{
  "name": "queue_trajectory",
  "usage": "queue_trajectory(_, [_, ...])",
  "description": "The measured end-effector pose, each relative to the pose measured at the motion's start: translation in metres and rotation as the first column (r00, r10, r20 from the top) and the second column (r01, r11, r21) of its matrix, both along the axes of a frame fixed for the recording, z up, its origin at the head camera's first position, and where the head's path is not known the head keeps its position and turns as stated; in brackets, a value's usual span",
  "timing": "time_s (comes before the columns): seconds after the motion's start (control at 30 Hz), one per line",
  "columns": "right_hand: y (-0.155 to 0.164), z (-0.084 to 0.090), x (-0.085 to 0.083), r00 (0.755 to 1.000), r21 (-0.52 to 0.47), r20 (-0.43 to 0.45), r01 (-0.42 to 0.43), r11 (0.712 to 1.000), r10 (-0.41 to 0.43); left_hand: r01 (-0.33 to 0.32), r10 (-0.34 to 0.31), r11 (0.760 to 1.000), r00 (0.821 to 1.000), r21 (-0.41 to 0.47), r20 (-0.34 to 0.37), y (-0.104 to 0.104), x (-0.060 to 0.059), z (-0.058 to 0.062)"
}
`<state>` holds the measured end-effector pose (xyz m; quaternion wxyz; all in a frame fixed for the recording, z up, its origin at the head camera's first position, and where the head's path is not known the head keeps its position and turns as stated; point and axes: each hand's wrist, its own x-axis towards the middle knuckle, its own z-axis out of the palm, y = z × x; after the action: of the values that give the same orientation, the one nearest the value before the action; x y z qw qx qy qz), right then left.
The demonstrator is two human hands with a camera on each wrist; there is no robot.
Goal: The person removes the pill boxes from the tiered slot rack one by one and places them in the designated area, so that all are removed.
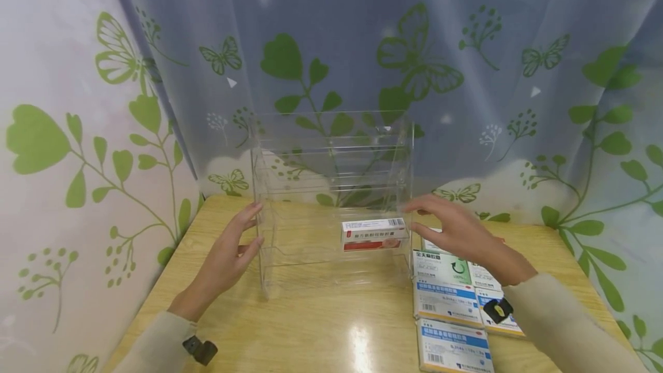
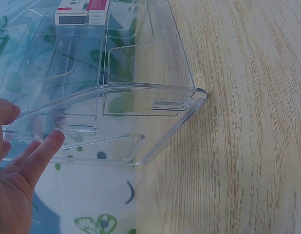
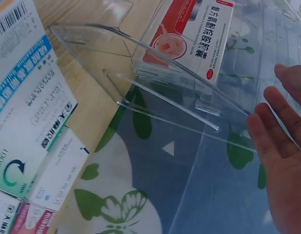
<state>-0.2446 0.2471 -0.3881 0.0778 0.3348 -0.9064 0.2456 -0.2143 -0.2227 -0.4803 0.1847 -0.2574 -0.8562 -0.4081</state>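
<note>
A clear acrylic tiered rack (image 1: 331, 189) stands on the wooden table (image 1: 331, 327). One red-and-white medicine box (image 1: 374, 233) lies on its lowest shelf, toward the right. My left hand (image 1: 246, 230) is at the rack's left side wall with its fingers straight; in the left wrist view the fingertips (image 2: 53, 140) reach the clear side panel (image 2: 141, 105). At the right side wall my right hand (image 1: 437, 222) also has its fingers straight. The right wrist view shows that hand (image 3: 282, 146) beside the clear wall (image 3: 155, 83), close to the red-and-white box (image 3: 194, 39). Neither hand holds anything.
Several flat medicine boxes lie on the table right of the rack: a green-and-white one (image 1: 440, 266) and blue-and-white ones (image 1: 448, 303). A leaf-and-butterfly curtain (image 1: 466, 73) hangs behind and to the left. Bare tabletop lies in front of the rack.
</note>
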Motion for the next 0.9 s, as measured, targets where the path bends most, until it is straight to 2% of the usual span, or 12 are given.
queue_trajectory(0.27, [-0.024,-0.001,-0.012,0.984,0.161,-0.141,-0.088,0.983,0.111,-0.010,0.011,1.000,1.000,-0.004,0.013,0.000,0.001,0.000])
queue_trajectory(0.47, [-0.035,-0.004,-0.012,0.970,0.228,-0.178,-0.120,0.966,0.162,-0.019,0.019,1.000,1.000,-0.007,0.016,0.000,0.002,-0.001])
queue_trajectory(0.7, [-0.044,-0.011,-0.012,0.969,0.201,-0.132,-0.179,0.963,0.207,-0.012,0.012,1.000,1.000,-0.002,0.007,0.001,0.002,0.000])
queue_trajectory(0.9, [-0.051,-0.015,-0.014,0.964,0.164,-0.146,-0.198,0.967,0.222,-0.014,0.014,1.000,1.000,-0.004,-0.005,0.001,0.001,0.001])
